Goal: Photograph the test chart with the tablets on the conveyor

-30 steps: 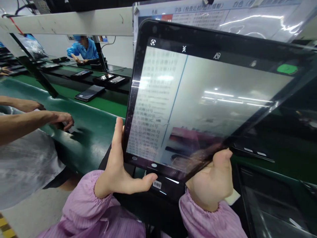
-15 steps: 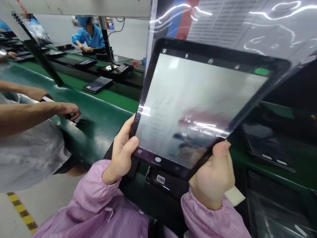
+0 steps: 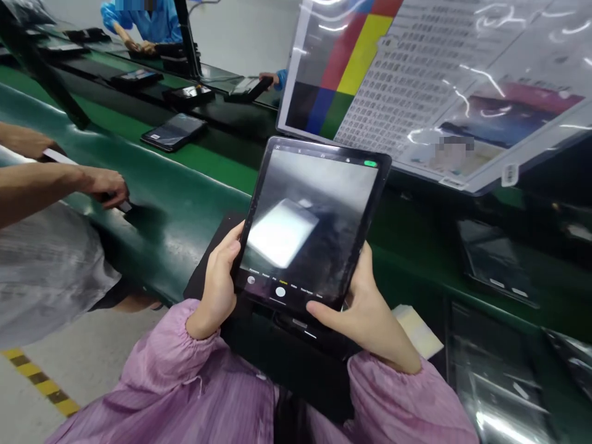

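I hold a black tablet (image 3: 311,219) with both hands above the green bench edge. Its screen is lit and shows a camera app with a pale rectangle on a dark ground. My left hand (image 3: 217,287) grips the tablet's lower left edge, thumb on the bezel. My right hand (image 3: 365,311) cups the lower right corner from beneath, with the thumb lying along the bottom bezel. Both wrists wear pink sleeves. A dark flat device (image 3: 296,327) lies on the bench just under the tablet.
A laminated test chart (image 3: 416,80) with colour bars and rows of characters leans behind the tablet. A green conveyor (image 3: 152,191) carries several dark tablets. A neighbour's forearms (image 3: 60,185) reach onto the belt at left. A person in blue works far back. A pale block (image 3: 416,330) lies at right.
I have lowered the tablet and drawn it down from the chart, so it looks smaller. The screen picture went from bright to dark. My right thumb moved onto the bottom bezel.
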Motion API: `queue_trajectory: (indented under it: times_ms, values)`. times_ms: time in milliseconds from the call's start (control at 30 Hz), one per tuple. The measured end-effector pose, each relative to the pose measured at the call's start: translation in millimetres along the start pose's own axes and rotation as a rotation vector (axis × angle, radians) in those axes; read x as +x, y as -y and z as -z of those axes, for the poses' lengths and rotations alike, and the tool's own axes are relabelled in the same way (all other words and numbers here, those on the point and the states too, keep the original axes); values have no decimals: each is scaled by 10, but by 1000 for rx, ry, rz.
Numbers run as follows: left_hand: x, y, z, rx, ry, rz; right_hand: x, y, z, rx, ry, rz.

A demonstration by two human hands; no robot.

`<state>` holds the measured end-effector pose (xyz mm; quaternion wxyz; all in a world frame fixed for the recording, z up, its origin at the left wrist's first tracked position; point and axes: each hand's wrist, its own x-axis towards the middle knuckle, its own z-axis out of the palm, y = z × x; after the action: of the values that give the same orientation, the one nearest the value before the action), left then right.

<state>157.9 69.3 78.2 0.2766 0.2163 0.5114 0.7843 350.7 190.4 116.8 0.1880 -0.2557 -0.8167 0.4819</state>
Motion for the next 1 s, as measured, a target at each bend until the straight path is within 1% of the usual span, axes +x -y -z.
queue_trajectory:
  times_ms: [33, 100, 167, 200, 233, 267, 333, 367, 400, 467, 533, 600, 667, 733, 800, 867, 900, 933, 1000]
  values:
    - [-14, 11, 30, 9, -10, 18, -12, 0, -25, 14, 21, -38]
    - [-43, 26, 116, 21, -43, 77, -65, -8, -14, 77, 106, -91]
    - [-68, 40, 251, 39, -96, 167, -174, -72, 106, 97, 168, -96]
    - [-76, 52, 339, 58, -128, 214, -252, -140, 202, 63, 151, -110]
    - [-83, 68, 438, 85, -156, 253, -344, -236, 312, -8, 89, -142]
    - [-87, 89, 544, 118, -180, 281, -446, -358, 427, -115, -3, -206]
    - [-92, 141, 763, 188, -218, 315, -659, -657, 632, -410, -229, -384]
    - [-94, 166, 865, 226, -237, 327, -760, -818, 707, -565, -296, -439]
    - [-95, 187, 954, 265, -259, 338, -850, -974, 760, -695, -324, -461]
    - [-92, 201, 1085, 355, -292, 360, -981, -1246, 808, -881, -325, -450]
    - [-74, 168, 1151, 457, -283, 385, -1036, -1433, 815, -971, -333, -414]
    - [-37, 98, 1175, 578, -234, 400, -1016, -1524, 825, -1013, -345, -392]
    - [11, 23, 1199, 694, -171, 395, -938, -1514, 847, -1021, -328, -376]
    - [53, -28, 1247, 775, -82, 403, -813, -1400, 844, -967, -319, -362]
    - [72, -43, 1311, 805, 14, 428, -649, -1186, 763, -854, -402, -381]
    - [64, -31, 1364, 819, 95, 432, -462, -909, 582, -692, -537, -370]
    - [54, -21, 1379, 833, 125, 418, -368, -766, 460, -579, -569, -296]
    - [42, -11, 1386, 855, 148, 396, -279, -634, 326, -480, -558, -205]
    - [20, 2, 1381, 914, 187, 356, -124, -429, 50, -321, -410, -68]
